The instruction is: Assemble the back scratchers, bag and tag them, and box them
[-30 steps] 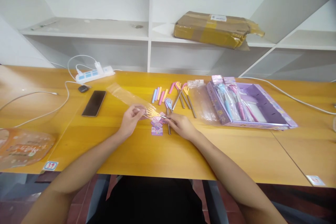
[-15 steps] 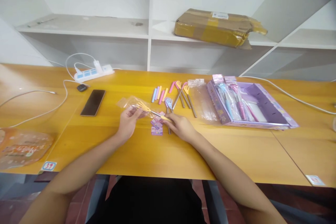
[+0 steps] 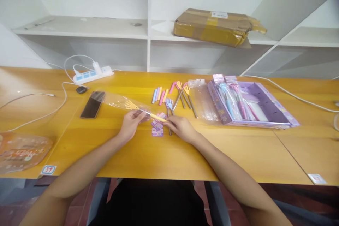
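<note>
A yellow hand-shaped back scratcher (image 3: 158, 117) lies across between my hands, its clawed head inside a clear plastic bag (image 3: 113, 100). My left hand (image 3: 130, 123) pinches the bag around the scratcher's metal shaft. My right hand (image 3: 182, 127) grips the end of the yellow handle. Small purple cards (image 3: 158, 132) lie on the table beneath. Just beyond my right hand are blue-headed back scratchers (image 3: 169, 103), and farther back more with yellow and pink heads (image 3: 187, 91). Several pastel handle sleeves (image 3: 159, 94) lie in a loose row beside them.
On the right, a purple display box (image 3: 280, 113) holds bagged scratchers, with clear bags (image 3: 205, 104) beside it. A phone (image 3: 92, 106) lies to the left, partly under the bag's end. Behind it is a power strip (image 3: 94, 74). A taped carton (image 3: 212, 28) sits on the shelf.
The bag, bunched at the scratcher's head before, is now stretched out leftward over the head and part of the shaft. My left hand has shifted along to the shaft.
</note>
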Demonstrator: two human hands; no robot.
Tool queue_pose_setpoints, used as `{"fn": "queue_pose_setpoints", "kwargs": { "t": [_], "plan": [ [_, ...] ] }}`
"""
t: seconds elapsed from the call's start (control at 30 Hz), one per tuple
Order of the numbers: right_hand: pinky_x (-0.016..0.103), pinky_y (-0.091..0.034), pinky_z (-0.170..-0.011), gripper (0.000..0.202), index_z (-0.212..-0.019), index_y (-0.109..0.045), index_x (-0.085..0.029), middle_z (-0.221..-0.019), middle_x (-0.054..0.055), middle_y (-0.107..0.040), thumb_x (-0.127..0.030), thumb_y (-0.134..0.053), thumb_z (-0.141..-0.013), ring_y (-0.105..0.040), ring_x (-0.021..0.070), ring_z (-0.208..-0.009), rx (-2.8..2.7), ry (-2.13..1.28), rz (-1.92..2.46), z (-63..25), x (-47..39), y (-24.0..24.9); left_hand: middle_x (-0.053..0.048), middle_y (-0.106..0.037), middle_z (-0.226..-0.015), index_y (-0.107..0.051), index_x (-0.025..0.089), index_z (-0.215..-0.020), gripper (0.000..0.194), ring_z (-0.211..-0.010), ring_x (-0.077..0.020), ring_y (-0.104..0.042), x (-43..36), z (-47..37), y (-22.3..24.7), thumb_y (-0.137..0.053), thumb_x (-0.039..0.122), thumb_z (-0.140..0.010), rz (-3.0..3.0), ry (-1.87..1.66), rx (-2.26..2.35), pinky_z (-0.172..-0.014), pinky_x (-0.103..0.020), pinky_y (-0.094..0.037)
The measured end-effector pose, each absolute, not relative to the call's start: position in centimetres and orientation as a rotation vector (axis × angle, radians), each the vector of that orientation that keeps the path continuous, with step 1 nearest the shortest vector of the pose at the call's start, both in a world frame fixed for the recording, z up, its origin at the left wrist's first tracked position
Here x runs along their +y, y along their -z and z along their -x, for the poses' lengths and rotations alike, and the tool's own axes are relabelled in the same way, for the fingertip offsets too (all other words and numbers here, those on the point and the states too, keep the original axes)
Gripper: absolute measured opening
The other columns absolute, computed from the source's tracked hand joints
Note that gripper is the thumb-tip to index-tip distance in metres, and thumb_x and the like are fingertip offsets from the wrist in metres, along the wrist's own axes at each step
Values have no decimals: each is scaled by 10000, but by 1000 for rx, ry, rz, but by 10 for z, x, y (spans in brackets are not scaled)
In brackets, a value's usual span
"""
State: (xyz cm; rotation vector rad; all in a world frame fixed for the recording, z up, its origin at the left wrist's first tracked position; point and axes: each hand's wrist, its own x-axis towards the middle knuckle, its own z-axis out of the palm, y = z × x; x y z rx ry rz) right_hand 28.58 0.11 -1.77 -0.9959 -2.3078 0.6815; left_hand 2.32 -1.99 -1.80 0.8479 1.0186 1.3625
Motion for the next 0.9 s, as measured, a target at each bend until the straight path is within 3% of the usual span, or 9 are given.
{"fn": "queue_pose_setpoints", "kwargs": {
  "t": [0.23,0.37,0.5,0.73,0.9],
  "plan": [
    [276,-510,-723,356,-1034,-739,-208,-850,49,-753,-496,-541,-1100,-694,180,-737,-2270,-785,952,-284,-1,14,-80,-822,-990,-802,141,-996,382,-874,-215,-781,-27,-30,25,-934,429,-782,-929,-1185,999,-875,-383,-657],
    [284,-555,-769,321,-1177,-733,-219,-982,62,-776,-465,-543,-1100,-716,179,-805,-2214,-928,885,-286,0,10,-89,-816,-954,-774,125,-1008,432,-859,-226,-795,-24,-28,19,-925,465,-788,-851,-1237,959,-851,-389,-657],
    [274,-576,-669,361,-1325,-690,-229,-1024,51,-766,-462,-534,-1097,-669,137,-658,-2151,-1172,821,-289,2,14,-106,-818,-957,-760,117,-1000,461,-891,-236,-804,-19,-23,16,-933,479,-775,-796,-1281,966,-828,-366,-659],
    [260,-527,-605,377,-1110,-710,-219,-831,18,-736,-575,-699,-986,-631,141,-615,-2092,-1181,882,-285,3,22,-137,-830,-1003,-787,125,-999,398,-876,-254,-808,-24,-24,20,-882,476,-838,-957,-1107,913,-847,-397,-667],
    [266,-524,-649,405,-1110,-661,-222,-869,16,-717,-586,-742,-953,-624,145,-676,-2100,-1149,869,-283,-2,18,-142,-834,-1062,-819,169,-1089,390,-925,-293,-813,-33,-30,15,-830,499,-882,-1162,-866,845,-842,-397,-664]
  ]
}}
